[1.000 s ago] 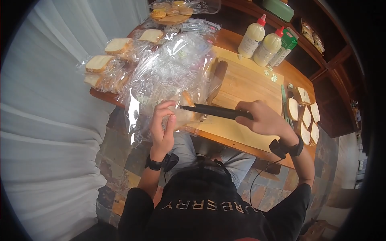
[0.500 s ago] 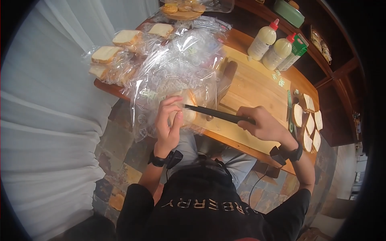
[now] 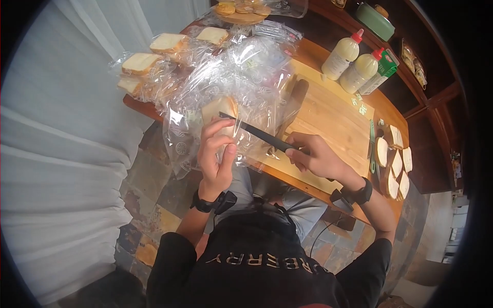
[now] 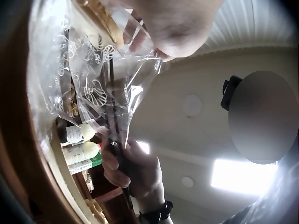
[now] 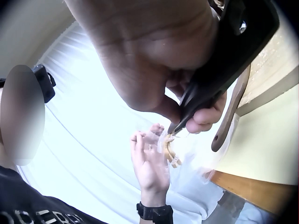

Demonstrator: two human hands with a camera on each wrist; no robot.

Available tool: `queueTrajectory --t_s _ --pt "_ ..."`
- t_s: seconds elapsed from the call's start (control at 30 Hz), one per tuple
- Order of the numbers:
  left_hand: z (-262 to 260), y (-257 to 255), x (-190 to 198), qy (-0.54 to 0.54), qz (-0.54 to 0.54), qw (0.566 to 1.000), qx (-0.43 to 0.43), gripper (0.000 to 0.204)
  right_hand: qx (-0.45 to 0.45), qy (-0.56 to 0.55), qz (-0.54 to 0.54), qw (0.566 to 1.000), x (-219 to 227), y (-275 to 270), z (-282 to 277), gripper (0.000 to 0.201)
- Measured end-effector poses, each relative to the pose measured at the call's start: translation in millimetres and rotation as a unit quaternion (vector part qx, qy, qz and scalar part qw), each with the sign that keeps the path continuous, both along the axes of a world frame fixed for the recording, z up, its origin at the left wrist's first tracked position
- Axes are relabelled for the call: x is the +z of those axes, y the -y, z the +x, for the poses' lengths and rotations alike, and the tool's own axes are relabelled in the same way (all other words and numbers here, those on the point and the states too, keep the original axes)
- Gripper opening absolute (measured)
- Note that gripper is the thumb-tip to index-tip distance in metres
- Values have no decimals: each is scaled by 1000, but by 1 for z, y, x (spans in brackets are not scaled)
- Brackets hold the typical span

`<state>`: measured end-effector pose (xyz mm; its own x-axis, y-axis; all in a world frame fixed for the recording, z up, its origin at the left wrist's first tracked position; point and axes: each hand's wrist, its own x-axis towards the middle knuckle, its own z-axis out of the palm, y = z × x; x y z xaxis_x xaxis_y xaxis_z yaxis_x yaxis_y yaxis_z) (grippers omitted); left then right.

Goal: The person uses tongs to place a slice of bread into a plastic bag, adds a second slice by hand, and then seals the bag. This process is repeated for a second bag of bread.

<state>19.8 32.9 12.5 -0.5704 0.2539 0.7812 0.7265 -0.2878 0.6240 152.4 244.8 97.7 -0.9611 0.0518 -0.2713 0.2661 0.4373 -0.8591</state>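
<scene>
In the head view my left hand [image 3: 215,154] holds a clear printed plastic bag [image 3: 182,146] with its fingers curled at the near side of a slice of bread [image 3: 218,108]. The bread shows through the film, with its brown crust [image 4: 105,21] visible in the left wrist view. My right hand [image 3: 318,156] grips long black tongs [image 3: 264,137], which point left. Their tips overlap the bread just above my left fingers. In the left wrist view the two narrow arms appear behind the film. The right wrist view shows my right thumb and fingers closed round the tongs' black body [image 5: 219,65].
Bagged bread slices [image 3: 141,62] line the table's left side. A wooden board [image 3: 328,120] lies mid-table, with bread pieces [image 3: 394,161] to its right. Two red-capped bottles [image 3: 341,54] and a green carton [image 3: 380,72] stand behind. Farther back is a round wooden board with buns [image 3: 241,18].
My right hand and the tongs have moved left, and the tips have come from beside the left fingers to over the bread. The bread shows more clearly. The head view has shifted slightly.
</scene>
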Motion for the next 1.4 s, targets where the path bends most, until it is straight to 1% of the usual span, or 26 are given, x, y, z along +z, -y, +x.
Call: queueTrajectory --t_s 0.1,0.17,0.23,0.27,0.33,0.37,0.43,0.47,0.5,0.53,0.57,0.6,0.63,0.67,0.7,0.73,0.77,0.83,0.87,0.93,0.97,1.03,1.2,1.23,1.37,1.4 --pt "0 0 -3 10 15 1000 -4 11 6 6 -29 1000 -5 2 -4 16" --pt "-2 3 0 21 16 1000 -5 14 57 -58 111 990 0 4 -5 17" --pt "-7 14 8 11 -105 994 -42 22 53 -65 133 988 -1 4 -5 17" --pt "-9 20 11 12 -105 994 -40 22 47 -71 156 984 -1 3 -4 18" --pt "-16 33 16 -42 -155 986 37 34 51 -81 177 980 -5 0 -4 19" --pt "-21 41 13 -42 -155 986 37 34 54 -91 197 975 -8 -2 -3 19" --pt "-33 58 3 18 -166 965 203 39 57 -111 195 973 -14 -5 -1 19" --pt "-40 67 -4 18 -167 964 205 39 61 -132 192 971 -16 -5 -1 19" --pt "-48 78 -11 29 -226 934 276 41 63 -132 191 971 -12 -4 -1 19" --pt "-53 85 -16 39 -283 894 346 44 59 -91 152 982 -5 -3 -2 18" --pt "-56 90 -21 39 -284 893 348 44 55 -50 113 991 -1 -2 -3 17" --pt "-58 95 -26 143 -275 896 317 43 57 -50 112 991 -1 -2 -3 17" --pt "-59 100 -30 245 -262 890 283 43 44 -18 63 997 -1 -3 -4 15" --pt "-61 105 -35 245 -262 889 284 43 31 14 15 999 -1 -3 -4 13" --pt "-64 109 -40 325 -216 900 195 43 31 14 15 999 -1 -4 -4 13" --pt "-64 110 -39 399 -166 896 103 42 30 19 -22 999 -1 -4 -5 13" --pt "-64 111 -38 399 -165 896 103 42 29 25 -60 997 -1 -4 -5 13" --pt "-62 111 -32 447 -142 882 42 42 27 28 -77 996 -1 -5 -6 13" --pt "-59 110 -27 447 -142 882 43 42 22 31 -95 995 0 -6 -6 13" --pt "-53 106 -16 479 -103 872 5 42 28 25 -99 994 0 -8 -6 13" --pt "-51 106 -10 479 -103 872 5 42 32 20 -104 994 0 -8 -6 14" --pt "-48 105 -2 521 -59 843 -123 48 38 21 -85 995 5 -8 -6 14" --pt "-55 100 -23 522 -28 834 -178 56 65 1 -30 997 8 -5 -5 15" --pt "-55 98 -22 525 -19 828 -196 58 66 -2 -25 998 8 -4 -4 15" --pt "-49 87 -16 527 -12 825 -201 57 68 -12 -18 997 10 -4 -3 16" --pt "-48 83 -16 537 7 818 -208 57 67 -12 -19 998 11 -4 -2 16"
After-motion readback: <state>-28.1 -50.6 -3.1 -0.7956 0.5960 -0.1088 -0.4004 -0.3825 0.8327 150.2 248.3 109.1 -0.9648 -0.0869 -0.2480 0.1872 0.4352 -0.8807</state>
